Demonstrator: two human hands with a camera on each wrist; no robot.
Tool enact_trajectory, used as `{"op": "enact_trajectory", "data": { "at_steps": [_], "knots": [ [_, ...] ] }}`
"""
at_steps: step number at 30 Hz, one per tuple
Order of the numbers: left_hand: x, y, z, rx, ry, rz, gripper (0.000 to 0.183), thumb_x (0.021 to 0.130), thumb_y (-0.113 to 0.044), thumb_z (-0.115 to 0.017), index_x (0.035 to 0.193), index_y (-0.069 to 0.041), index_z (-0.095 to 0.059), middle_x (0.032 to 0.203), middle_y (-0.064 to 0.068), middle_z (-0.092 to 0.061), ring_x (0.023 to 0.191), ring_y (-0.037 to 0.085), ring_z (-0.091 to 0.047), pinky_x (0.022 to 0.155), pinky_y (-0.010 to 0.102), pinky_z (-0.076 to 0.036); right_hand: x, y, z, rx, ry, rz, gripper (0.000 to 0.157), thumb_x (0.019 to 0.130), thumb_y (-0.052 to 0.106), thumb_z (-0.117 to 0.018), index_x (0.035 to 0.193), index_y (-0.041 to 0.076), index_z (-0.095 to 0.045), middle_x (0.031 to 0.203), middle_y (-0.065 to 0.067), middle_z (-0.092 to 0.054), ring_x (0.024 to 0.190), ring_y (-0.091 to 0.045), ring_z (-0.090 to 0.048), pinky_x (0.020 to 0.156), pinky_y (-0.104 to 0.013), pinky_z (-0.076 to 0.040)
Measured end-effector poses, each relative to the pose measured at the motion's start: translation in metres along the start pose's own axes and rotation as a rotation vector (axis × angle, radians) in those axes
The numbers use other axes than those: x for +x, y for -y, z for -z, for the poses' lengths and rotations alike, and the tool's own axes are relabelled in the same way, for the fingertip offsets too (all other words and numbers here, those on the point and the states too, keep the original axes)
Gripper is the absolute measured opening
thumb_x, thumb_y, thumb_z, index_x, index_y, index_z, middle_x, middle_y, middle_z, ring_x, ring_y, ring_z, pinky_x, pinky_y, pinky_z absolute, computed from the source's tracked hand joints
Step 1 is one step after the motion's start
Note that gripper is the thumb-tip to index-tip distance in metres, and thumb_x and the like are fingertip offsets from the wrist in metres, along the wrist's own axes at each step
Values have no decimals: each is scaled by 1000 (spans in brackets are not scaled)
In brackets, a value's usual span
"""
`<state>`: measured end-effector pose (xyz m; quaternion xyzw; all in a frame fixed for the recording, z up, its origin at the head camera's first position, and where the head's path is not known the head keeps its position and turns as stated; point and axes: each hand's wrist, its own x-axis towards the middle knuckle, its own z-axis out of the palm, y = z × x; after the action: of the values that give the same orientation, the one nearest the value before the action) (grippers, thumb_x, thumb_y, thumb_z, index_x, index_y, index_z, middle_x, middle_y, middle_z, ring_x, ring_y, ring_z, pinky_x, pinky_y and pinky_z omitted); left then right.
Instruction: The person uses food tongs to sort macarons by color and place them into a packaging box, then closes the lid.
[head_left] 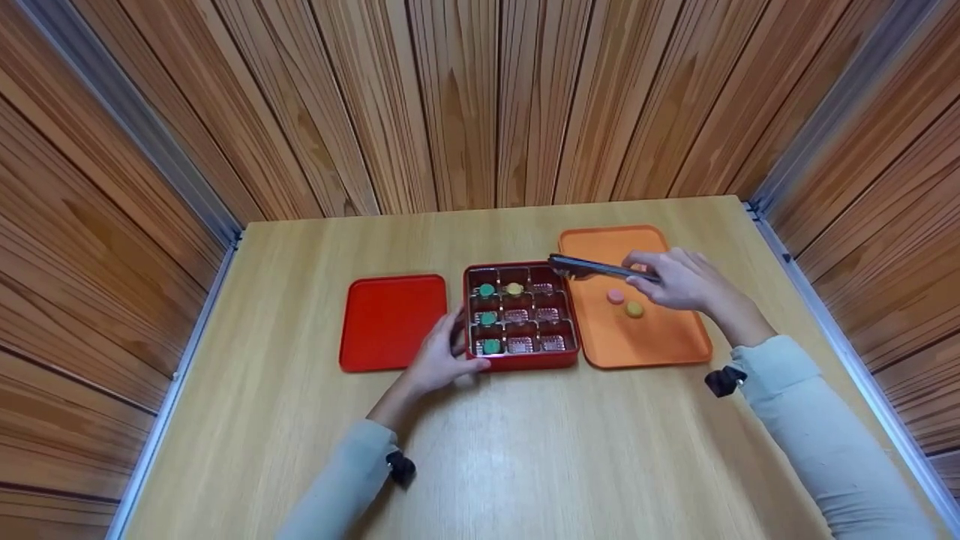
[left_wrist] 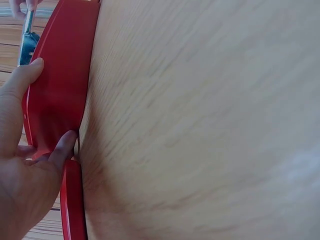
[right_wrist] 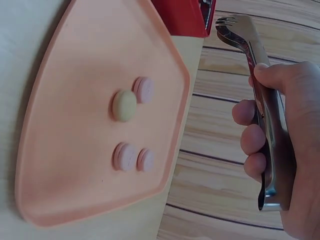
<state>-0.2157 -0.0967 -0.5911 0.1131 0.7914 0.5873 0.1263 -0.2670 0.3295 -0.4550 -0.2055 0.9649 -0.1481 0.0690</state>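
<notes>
A red box [head_left: 525,361] with a grid of clear compartments stands mid-table. Green macarons [head_left: 488,319] sit in its left column, and a yellow macaron [head_left: 514,289] lies in the far middle compartment. My left hand [head_left: 442,360] holds the box at its near left corner, thumb on the near side and fingers along the left wall. In my right hand [head_left: 679,279] are metal tongs [right_wrist: 272,140], their tips over the box's far right corner. Whether the tips hold anything, I cannot tell.
Right of the box lies an orange tray [head_left: 645,345], bearing a yellow macaron [right_wrist: 124,106] and several pink macarons [right_wrist: 124,156]. A flat red lid [head_left: 394,322] lies left of the box. Wood-panelled walls [head_left: 450,105] enclose the table.
</notes>
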Motion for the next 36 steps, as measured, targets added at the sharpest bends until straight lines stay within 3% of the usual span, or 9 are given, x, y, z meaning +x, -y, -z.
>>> {"op": "enact_trajectory", "data": {
  "at_steps": [9, 17, 24, 36],
  "knots": [
    [0, -2, 0, -18, 4, 7, 117, 89, -14, -97, 180, -8, -23, 179, 23, -38, 167, 41, -43, 131, 50, -49, 9, 19, -6, -30, -1, 79, 25, 110, 26, -71, 131, 13, -73, 63, 3, -51, 49, -14, -42, 48, -23, -28],
    [1, 1, 1, 23, 14, -3, 118, 90, -22, -98, 180, -8, -22, 179, 23, -39, 167, 42, -44, 131, 47, -50, 14, 31, -10, -13, 26, 140, 18, 112, 27, -69, 124, 14, -72, 66, 6, -61, 48, -10, -48, 47, -22, -29],
    [0, -1, 2, 10, 16, 17, 119, 90, -19, -97, 180, -9, -21, 182, 21, -35, 171, 41, -38, 133, 49, -47, 21, 45, -16, -66, 35, 151, 24, 111, 28, -70, 130, 14, -73, 67, 2, -51, 52, -14, -40, 50, -24, -28],
    [1, -2, 1, 15, 2, 32, 117, 90, -17, -97, 180, -11, -23, 181, 19, -38, 169, 38, -42, 133, 49, -48, 30, 59, -25, -128, 33, 188, 26, 110, 30, -68, 131, 17, -75, 65, 5, -41, 55, -15, -36, 53, -26, -24]
  ]
}}
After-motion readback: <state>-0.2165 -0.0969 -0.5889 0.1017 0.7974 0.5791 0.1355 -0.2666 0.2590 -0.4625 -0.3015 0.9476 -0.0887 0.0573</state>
